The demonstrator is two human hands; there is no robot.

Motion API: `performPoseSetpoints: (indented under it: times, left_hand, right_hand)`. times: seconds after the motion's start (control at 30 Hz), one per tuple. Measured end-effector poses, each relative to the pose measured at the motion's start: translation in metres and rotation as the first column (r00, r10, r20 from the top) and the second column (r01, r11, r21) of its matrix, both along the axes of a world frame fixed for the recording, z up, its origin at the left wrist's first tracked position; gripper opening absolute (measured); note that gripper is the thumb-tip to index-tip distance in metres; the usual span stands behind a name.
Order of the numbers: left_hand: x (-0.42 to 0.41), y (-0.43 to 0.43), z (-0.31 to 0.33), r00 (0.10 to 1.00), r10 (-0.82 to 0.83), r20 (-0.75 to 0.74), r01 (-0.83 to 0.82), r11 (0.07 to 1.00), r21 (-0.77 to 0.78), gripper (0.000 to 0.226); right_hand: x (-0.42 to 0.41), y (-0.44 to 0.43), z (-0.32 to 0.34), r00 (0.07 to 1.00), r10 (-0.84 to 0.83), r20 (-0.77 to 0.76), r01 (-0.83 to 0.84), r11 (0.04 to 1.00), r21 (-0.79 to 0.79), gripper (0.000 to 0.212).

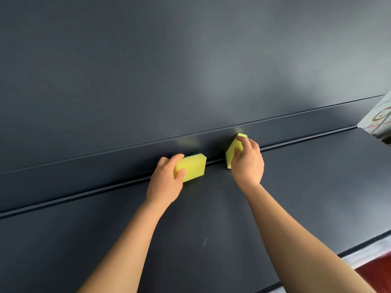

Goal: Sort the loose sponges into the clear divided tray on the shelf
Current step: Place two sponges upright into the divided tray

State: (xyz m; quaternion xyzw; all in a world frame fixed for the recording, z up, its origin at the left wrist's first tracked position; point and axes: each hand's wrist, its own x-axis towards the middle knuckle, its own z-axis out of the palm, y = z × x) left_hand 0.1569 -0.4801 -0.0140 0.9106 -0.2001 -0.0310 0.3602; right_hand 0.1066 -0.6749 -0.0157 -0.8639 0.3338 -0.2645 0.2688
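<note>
My left hand grips a yellow sponge with a thin teal layer on its far face, thumb on the near side and fingers over the top. My right hand grips a second yellow sponge, tilted up on its end, with a teal edge at its top. Both sponges are held near the back of a dark blue shelf top, close to the groove along the dark back panel. No clear divided tray is in view.
A dark blue back panel rises behind the shelf top, with a raised ledge along its foot. A pale patterned object sits at the far right. The shelf's front edge runs at lower right, with red floor below.
</note>
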Motion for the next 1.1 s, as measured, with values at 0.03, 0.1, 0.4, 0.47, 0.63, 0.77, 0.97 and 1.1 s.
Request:
performPoseSetpoints:
  times: [0.03,0.1,0.4,0.47,0.63,0.77,0.97,1.1]
  left_hand:
    - [-0.001,0.001,0.001,1.000,0.003,-0.003,-0.004,1.000,-0.022,0.041]
    - [-0.005,0.007,0.004,1.000,0.001,-0.005,-0.002,0.997,-0.072,0.042]
    - [-0.030,0.073,0.012,0.999,0.029,-0.030,-0.036,0.953,-0.301,0.032]
    - [-0.035,0.097,0.011,0.999,0.021,-0.024,-0.027,0.944,-0.328,0.032]
    - [-0.049,0.159,0.010,0.998,-0.002,-0.057,-0.020,0.928,-0.373,0.032]
    - [-0.059,0.206,0.007,0.994,-0.024,-0.109,-0.025,0.904,-0.428,0.024]
    - [-0.080,0.264,0.010,0.986,-0.009,-0.164,-0.070,0.877,-0.476,0.015]
    - [-0.097,0.299,0.014,0.987,0.039,-0.158,-0.112,0.865,-0.489,0.023]
  right_hand:
    - [-0.003,0.005,0.002,1.000,0.024,0.009,-0.024,1.000,0.004,0.042]
    - [-0.011,0.018,0.005,0.996,0.074,0.048,-0.076,0.997,0.028,0.049]
    - [-0.058,0.097,0.016,0.939,0.192,0.285,-0.233,0.965,0.118,0.026]
    - [-0.070,0.120,0.016,0.929,0.190,0.317,-0.238,0.964,0.122,0.025]
    - [-0.093,0.181,0.012,0.927,0.183,0.327,-0.241,0.959,0.148,0.023]
    - [-0.109,0.224,0.011,0.924,0.180,0.337,-0.244,0.957,0.157,0.022]
    - [-0.121,0.277,0.019,0.909,0.245,0.338,-0.318,0.931,0.180,0.021]
    - [-0.128,0.306,0.021,0.890,0.317,0.328,-0.382,0.911,0.157,0.021]
